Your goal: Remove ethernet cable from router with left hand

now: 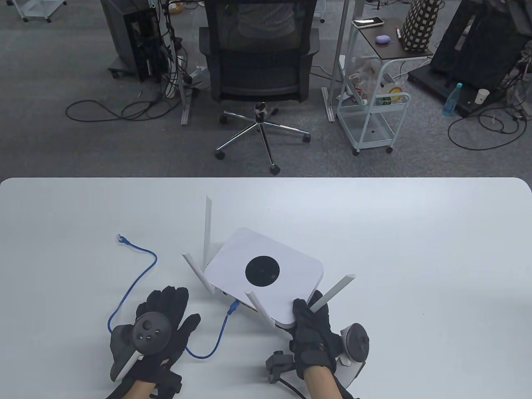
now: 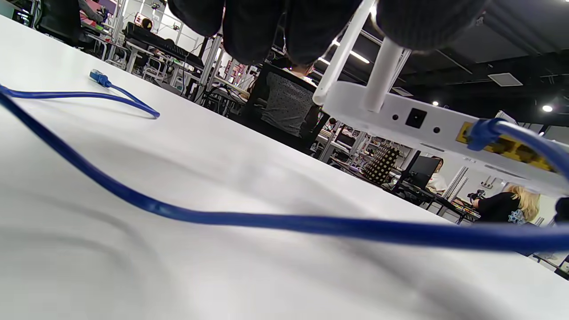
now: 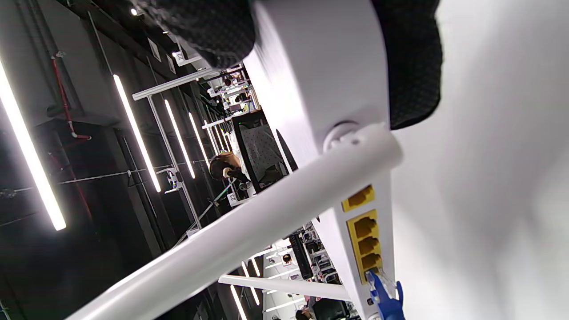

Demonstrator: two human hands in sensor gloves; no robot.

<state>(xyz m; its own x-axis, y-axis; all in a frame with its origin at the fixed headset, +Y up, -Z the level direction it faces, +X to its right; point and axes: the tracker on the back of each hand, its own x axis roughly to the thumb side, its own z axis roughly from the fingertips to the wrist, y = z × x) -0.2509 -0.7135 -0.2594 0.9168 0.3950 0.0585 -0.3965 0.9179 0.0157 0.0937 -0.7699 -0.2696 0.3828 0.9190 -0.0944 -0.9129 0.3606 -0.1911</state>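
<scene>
The right hand [image 1: 312,336], nearest the camera, grips the near right corner of the white router [image 1: 266,276], thumb on top, tilting it off the table [image 1: 415,249]. To its left, the left hand [image 1: 160,328] lies flat with fingers spread, holding nothing. The blue ethernet cable [image 1: 208,353] loops between them, plugged into the router's near edge.

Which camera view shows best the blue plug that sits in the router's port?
The right wrist view: the blue plug sits close and sharp in the last yellow port of the router. The left wrist view shows it too, slightly blurred. In the table view it is small.
</scene>
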